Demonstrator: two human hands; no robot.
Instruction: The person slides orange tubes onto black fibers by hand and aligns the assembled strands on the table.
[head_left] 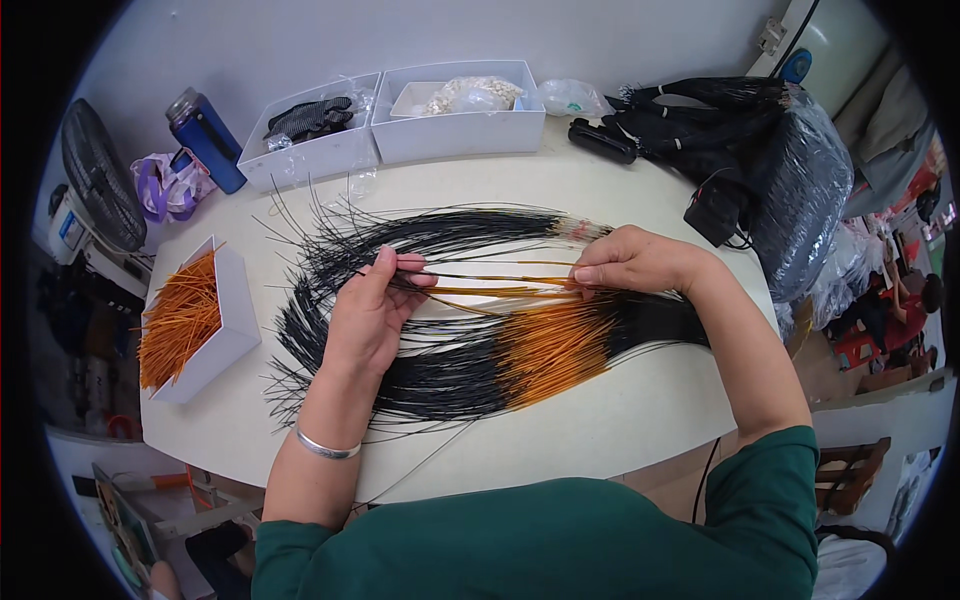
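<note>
My left hand (375,305) is closed with thumb and fingers on a thin black wire near its left end. To the right, my right hand (640,262) pinches several thin orange tubes (500,292) that stretch between the two hands. Under and around them a large bundle of black wires (430,385) lies on the table, its loose ends fanned out at the left. A dense band of orange tubes (555,350) covers the near part of the bundle. Behind my hands the far wires (470,228) curve round to pale tips, partly hidden by my right hand.
A white box (232,325) of loose orange tubes stands at the left table edge. Two white boxes (460,140) line the back, beside a blue bottle (205,140). Black wire bundles (700,125) and a plastic-wrapped package (800,200) sit back right. A fan (100,175) stands left.
</note>
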